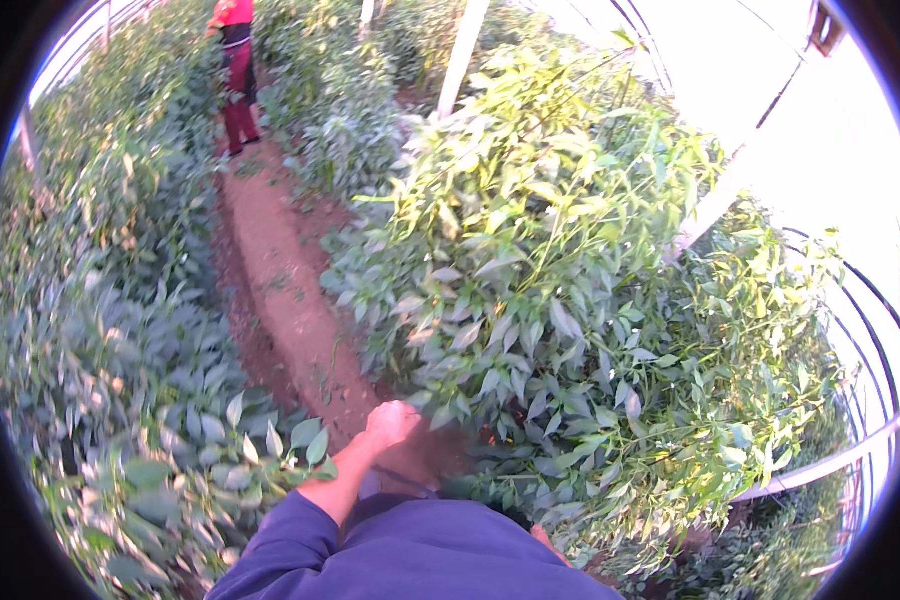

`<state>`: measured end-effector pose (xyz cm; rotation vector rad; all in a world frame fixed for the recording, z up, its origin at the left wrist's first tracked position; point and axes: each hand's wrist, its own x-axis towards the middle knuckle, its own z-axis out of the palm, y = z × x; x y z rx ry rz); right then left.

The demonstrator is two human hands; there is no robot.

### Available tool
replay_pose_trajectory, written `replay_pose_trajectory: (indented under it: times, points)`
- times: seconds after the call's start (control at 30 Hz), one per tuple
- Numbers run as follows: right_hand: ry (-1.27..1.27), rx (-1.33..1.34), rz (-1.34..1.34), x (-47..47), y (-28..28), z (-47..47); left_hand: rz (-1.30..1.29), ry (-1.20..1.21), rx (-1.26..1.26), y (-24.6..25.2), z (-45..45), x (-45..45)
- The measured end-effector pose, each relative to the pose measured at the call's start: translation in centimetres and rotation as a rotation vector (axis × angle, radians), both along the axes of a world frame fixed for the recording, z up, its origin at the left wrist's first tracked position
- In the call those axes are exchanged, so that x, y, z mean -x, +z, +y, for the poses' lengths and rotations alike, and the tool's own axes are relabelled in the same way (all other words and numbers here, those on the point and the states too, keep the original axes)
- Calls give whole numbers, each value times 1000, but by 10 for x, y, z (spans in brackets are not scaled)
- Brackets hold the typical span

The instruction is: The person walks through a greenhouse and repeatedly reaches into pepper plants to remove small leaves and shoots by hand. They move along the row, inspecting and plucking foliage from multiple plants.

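Note:
My left hand is held out in front of my dark blue shirt, over the dirt path. Its fingers look curled. A dark brown blur sits just right of it, and whether anything is in the grip cannot be made out. Leaves of the left-hand plant row brush my left forearm. Of my right arm only a small strip of skin shows beside the shirt, low among the foliage; the right hand's fingers are hidden. Leafy pepper-like plants with small white flowers stand close on the right.
A narrow dirt path runs ahead between dense rows. Farther along it stands a person in red trousers. Pale slanted posts rise from the plants. Curved dark hoops and a pale rail are at the right.

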<state>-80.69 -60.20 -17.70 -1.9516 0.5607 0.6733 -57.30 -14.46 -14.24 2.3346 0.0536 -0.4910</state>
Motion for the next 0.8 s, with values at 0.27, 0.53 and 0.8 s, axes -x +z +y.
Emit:
replay_pose_trajectory:
  times: [0.27,0.53,0.8]
  points:
    - [-73,-17,-16,-59,-17,38,-496,107,497,164,-45,-148]
    - [-249,12,-3,-75,-25,43,-1021,24,838,376,-69,-335]
    - [-557,65,39,-72,-36,122,-1072,-117,901,528,-150,-537]
